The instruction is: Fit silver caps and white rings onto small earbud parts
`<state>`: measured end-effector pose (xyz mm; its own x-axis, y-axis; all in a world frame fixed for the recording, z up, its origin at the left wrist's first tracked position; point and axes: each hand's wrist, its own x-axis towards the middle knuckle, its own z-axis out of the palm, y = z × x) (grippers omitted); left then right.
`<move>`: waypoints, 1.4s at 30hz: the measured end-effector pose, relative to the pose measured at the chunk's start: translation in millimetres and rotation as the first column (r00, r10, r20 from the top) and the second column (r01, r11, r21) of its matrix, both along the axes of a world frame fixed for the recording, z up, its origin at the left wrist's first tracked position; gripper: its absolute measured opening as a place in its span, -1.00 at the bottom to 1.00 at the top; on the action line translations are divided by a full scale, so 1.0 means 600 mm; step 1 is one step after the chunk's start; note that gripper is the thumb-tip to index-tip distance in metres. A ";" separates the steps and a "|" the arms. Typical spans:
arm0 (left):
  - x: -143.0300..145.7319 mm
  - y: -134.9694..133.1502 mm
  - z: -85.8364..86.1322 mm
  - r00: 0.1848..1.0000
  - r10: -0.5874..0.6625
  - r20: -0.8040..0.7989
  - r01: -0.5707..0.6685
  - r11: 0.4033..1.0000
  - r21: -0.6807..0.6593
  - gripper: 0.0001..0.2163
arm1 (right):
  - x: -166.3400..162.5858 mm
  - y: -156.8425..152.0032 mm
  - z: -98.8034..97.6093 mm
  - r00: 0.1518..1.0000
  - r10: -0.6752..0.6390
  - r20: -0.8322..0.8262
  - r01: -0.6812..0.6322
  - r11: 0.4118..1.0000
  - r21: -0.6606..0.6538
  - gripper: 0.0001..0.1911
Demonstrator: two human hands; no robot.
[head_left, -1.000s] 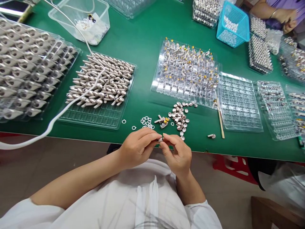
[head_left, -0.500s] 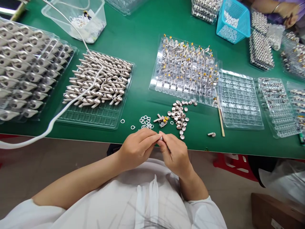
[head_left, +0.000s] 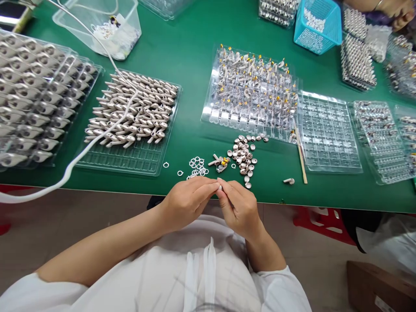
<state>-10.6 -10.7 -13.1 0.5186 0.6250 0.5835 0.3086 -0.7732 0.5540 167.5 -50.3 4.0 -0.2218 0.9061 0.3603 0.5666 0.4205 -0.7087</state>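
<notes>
My left hand (head_left: 188, 201) and my right hand (head_left: 238, 208) meet at the near edge of the green table (head_left: 195, 47). Both pinch one small white part (head_left: 220, 188) between their fingertips; most of it is hidden. Just beyond the fingers lie several small white rings (head_left: 196, 165), one earbud piece with a yellow tag (head_left: 221, 164) and a heap of small round caps (head_left: 243, 159). A lone white earbud piece (head_left: 288, 180) lies to the right.
A clear tray of beige earbud stems (head_left: 133, 115) crossed by a white cable (head_left: 74, 160) sits left. Trays of tagged parts (head_left: 253, 93) and an empty tray (head_left: 328, 134) lie ahead, a wooden stick (head_left: 300, 158) between. Another person's hand (head_left: 398, 11) works at far right near a blue basket (head_left: 316, 26).
My right fingers have curled tighter onto the part held with my left hand. The view has shifted slightly.
</notes>
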 end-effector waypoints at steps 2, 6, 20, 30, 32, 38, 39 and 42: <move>0.000 0.001 0.001 1.000 -0.014 -0.025 0.014 1.000 0.013 -0.79 | 0.001 -0.001 -0.002 1.000 0.003 0.022 -0.003 1.000 0.003 -0.70; 0.002 0.006 0.009 0.996 -0.044 -0.073 0.049 0.997 0.068 -0.80 | 0.002 -0.004 -0.002 0.998 0.016 0.062 -0.016 1.000 -0.003 -0.71; 0.001 0.000 0.014 0.987 -0.064 -0.148 0.087 0.985 0.153 -0.70 | -0.004 -0.009 0.008 0.998 0.041 0.040 -0.040 0.999 -0.031 -0.75; 0.007 -0.006 0.018 0.984 -0.003 -0.176 0.037 0.981 0.192 -0.75 | -0.009 -0.017 0.002 0.990 0.017 0.138 -0.018 1.000 0.006 -0.75; 0.008 -0.006 0.019 0.983 0.006 -0.185 0.032 0.980 0.199 -0.76 | -0.010 -0.017 0.001 0.989 0.025 0.143 -0.024 1.000 -0.006 -0.76; 0.008 -0.004 0.021 0.980 0.017 -0.199 0.024 0.980 0.200 -0.78 | -0.011 -0.017 -0.003 0.985 0.007 0.170 -0.012 1.000 0.027 -0.74; 0.008 -0.003 0.022 0.980 0.014 -0.199 0.026 0.979 0.200 -0.79 | -0.011 -0.017 -0.004 0.985 0.002 0.174 -0.007 0.999 0.032 -0.74; 0.009 -0.001 0.023 0.980 0.012 -0.199 0.030 0.978 0.207 -0.80 | -0.013 -0.019 -0.010 0.982 -0.012 0.187 0.004 0.999 0.040 -0.71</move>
